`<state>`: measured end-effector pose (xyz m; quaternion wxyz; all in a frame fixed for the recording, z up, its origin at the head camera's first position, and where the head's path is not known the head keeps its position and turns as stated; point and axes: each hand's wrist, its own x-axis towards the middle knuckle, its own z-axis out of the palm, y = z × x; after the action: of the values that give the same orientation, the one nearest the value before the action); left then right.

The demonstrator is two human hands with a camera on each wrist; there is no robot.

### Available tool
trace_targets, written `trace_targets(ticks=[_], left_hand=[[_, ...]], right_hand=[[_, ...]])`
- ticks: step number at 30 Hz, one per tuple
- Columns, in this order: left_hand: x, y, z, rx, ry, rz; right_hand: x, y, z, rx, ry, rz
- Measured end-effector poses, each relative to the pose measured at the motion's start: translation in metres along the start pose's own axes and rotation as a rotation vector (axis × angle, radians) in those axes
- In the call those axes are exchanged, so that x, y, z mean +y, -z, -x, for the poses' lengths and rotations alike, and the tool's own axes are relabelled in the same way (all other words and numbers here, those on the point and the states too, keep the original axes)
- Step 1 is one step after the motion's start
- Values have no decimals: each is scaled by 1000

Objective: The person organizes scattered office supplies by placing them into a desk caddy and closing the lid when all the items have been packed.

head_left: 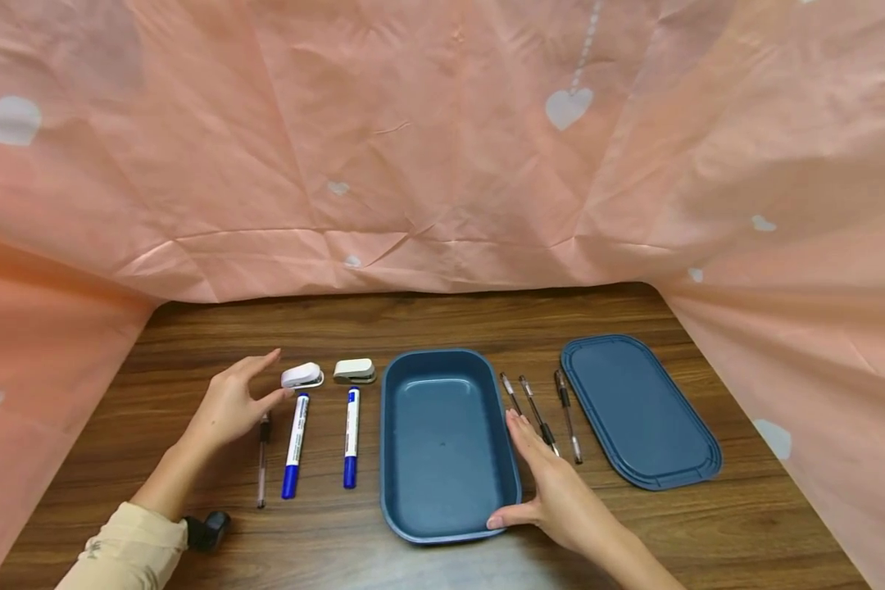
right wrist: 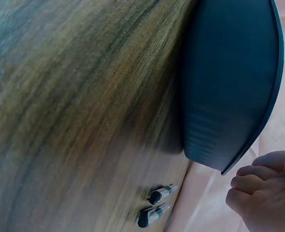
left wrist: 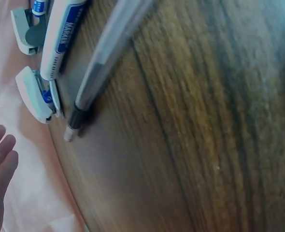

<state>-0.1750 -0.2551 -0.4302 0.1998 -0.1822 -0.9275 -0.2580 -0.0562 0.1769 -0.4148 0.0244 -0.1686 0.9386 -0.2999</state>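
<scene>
- While my left hand [head_left: 224,406] is spread, a stapler [head_left: 302,375] lies just beside it, centre-left, white and rounded.
- My right hand [head_left: 549,483], straight-fingered, touches the blue box [head_left: 442,459], lower centre.

Head view: we log soft, fairly bright light, with pale glare on the brown wood-grain table [head_left: 339,561] near its front. Wrist views: we log dimmer, softer pictures; the blue rectangular plastic box [right wrist: 229,87] shows a dark, shaded side.
</scene>
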Motion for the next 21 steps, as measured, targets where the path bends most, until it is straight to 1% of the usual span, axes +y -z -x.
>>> trace_targets(ticks=[4,10,15,21], left_hand=[[-5,-3,-1,-28,24,7],[-17,-9,-3,-80,62,1],[-25,-9,-6,-143,99,-2],[-30,-14,-12,-233,138,26]], right_hand=[[0,-1,0,-9,-4,4],[-1,-1,0,-22,15,16],[-1,-2,-1,-41,6,7],[-1,-1,1,-58,-15,3]])
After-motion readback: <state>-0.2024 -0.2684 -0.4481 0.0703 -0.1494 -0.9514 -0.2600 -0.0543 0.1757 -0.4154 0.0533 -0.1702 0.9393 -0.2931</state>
